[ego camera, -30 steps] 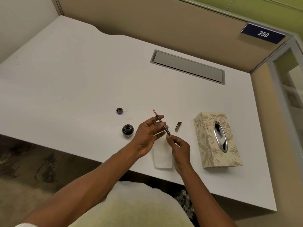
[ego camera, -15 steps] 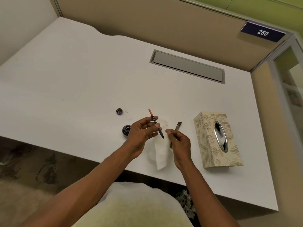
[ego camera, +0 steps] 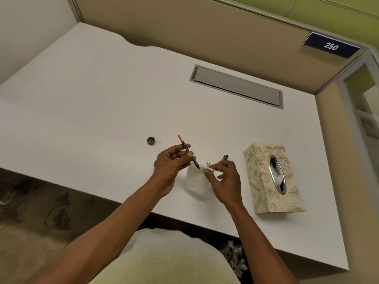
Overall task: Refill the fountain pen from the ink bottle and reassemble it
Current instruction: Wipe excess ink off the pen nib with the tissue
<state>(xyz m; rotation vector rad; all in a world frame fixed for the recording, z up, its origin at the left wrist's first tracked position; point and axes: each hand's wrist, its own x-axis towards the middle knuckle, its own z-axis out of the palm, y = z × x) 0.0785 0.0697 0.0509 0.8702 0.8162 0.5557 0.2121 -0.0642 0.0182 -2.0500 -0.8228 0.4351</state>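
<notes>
- Thin black plastic with a red end: this is the inner part of the pen (ego camera: 188, 152), which the left hand (ego camera: 171, 163) pinches between thumb and fingertips, tilted, with the red end up and away and the nib pointing down toward the tissue (ego camera: 197, 181).
- The right hand (ego camera: 224, 178) is closed on a corner of the tissue, just beside the nib; a small shiny piece shows at its fingertips, but I cannot tell what it is.
- On the desk (ego camera: 102, 99), a dark pen piece (ego camera: 224, 157) lies just behind the right hand.
- The bottle cap (ego camera: 151, 140) lies apart to the left. The ink bottle is almost hidden behind the left hand.
- The tissue box (ego camera: 271, 177) stands on the right.
- I judge the pen part to be light and stiff, perhaps slippery if ink is on it. The nib is fragile, so it is better to hold the middle of the body, as the hand does now.
- The tissue is soft and tears easily; a light touch at the nib should be enough.
</notes>
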